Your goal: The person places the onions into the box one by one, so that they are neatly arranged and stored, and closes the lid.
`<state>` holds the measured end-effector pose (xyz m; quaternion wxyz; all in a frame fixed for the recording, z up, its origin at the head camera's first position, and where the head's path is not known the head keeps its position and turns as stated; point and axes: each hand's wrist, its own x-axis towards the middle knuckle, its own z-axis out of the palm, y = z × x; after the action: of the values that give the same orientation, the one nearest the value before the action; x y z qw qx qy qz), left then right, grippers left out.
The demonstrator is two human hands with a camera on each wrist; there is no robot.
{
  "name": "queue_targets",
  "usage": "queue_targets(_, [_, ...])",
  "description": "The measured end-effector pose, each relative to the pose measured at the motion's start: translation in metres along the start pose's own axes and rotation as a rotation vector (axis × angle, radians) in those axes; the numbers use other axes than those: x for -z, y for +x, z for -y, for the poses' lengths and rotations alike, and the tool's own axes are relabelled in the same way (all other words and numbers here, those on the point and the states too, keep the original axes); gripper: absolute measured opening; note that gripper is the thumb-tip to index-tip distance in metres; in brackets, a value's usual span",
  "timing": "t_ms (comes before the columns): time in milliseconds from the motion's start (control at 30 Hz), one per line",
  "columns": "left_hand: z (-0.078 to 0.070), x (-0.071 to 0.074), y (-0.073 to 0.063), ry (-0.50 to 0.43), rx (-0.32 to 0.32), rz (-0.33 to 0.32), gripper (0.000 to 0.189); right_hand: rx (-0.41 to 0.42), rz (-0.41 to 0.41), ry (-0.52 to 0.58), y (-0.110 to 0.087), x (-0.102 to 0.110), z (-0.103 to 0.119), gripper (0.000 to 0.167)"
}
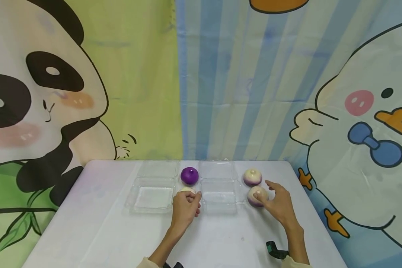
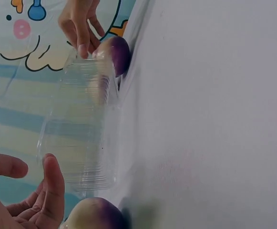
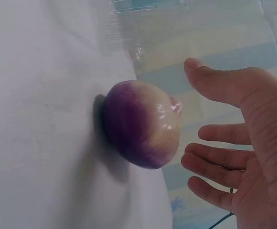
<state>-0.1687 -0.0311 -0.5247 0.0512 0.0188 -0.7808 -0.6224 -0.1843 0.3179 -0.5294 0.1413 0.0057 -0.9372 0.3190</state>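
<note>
In the head view, two purple-and-white turnips stand on the right of the table, a rear turnip and a front turnip. My right hand hovers beside the front one; the right wrist view shows its fingers spread and apart from that turnip. My left hand is over another turnip, which it partly hides. In the left wrist view, thumb and fingers stand apart near this turnip, gripping nothing. Behind it sits a turnip with its purple side up.
Two clear plastic clamshell boxes lie with lids folded back: a left box and a right box, either side of the middle turnips. The white table ends at a cartoon-printed curtain.
</note>
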Motion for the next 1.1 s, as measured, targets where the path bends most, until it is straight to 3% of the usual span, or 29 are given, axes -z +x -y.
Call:
queue_targets(267, [0.007,-0.01,0.0,-0.047,0.055,-0.014,0.027,-0.015,0.014,-0.02,-0.005,-0.001,-0.002,0.074])
queue_targets(733, [0.011,-0.012,-0.003,-0.186,0.135,0.047,0.02,0.005,0.04,-0.025,-0.007,-0.01,-0.01,0.087])
queue_targets(1100, [0.019,-0.014,-0.008,-0.188,0.146,0.046,0.019,0.012,0.049,-0.013,-0.009,-0.013,-0.012,0.091])
